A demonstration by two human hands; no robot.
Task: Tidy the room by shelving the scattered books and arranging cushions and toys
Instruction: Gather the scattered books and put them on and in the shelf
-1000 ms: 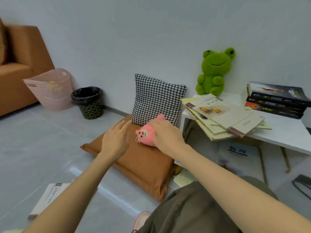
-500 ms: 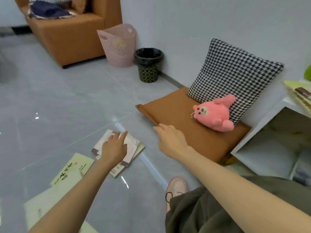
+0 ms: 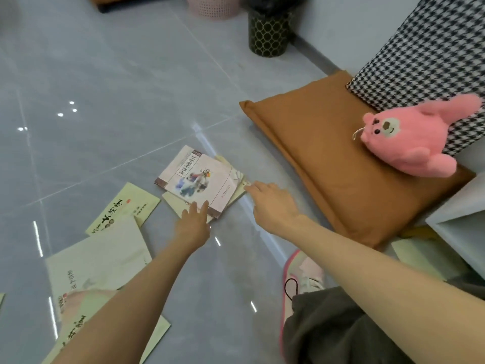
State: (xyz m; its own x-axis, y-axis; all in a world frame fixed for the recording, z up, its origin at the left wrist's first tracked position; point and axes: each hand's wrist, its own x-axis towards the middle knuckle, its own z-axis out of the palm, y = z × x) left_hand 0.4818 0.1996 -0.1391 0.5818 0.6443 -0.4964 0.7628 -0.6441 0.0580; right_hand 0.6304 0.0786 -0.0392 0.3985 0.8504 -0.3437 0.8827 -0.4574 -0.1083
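**Paperback stack point(image 3: 236, 190) beside brown floor cushion point(image 3: 328, 158)**

Open grey floor point(image 3: 118, 82) lay beyond and left of the stack; the cushion's edge ran close on its right. The left hand point(image 3: 193, 227), fingers straight, touched the top book's point(image 3: 195, 177) near edge; the right hand point(image 3: 274, 206) (fingers likewise extended, gripping nothing) reached the stack's right corner.

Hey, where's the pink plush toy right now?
In the head view, the pink plush toy lies at the right, on the brown floor cushion, just in front of the houndstooth pillow.
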